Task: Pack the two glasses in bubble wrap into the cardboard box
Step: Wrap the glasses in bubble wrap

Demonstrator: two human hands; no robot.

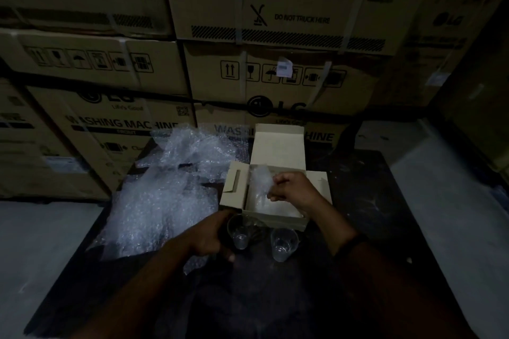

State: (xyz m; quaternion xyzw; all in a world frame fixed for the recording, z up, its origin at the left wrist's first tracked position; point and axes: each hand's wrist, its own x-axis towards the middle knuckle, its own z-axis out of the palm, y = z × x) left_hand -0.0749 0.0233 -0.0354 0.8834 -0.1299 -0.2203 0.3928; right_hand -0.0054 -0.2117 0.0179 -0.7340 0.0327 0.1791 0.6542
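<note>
We are lining the cardboard box [234, 190] at the middle of the table [371, 201]. Our right hand [294, 192] pinches bubble wrap [261, 179] inside it. Our left hand [212, 239] seemingly curls round one glass [239, 234] by the box's near side, the other glass [283, 245] just beside it. Next, each needs wrapping.

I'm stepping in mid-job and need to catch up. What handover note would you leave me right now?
Left hand grips the left glass on the table, in front of the cardboard box.
Right hand pinches a bubble wrap piece over the open box.
Right glass stands bare beside it.
Loose bubble wrap lies left of the box.
Done: box open.
Left: wrap both glasses, put them in.
</note>
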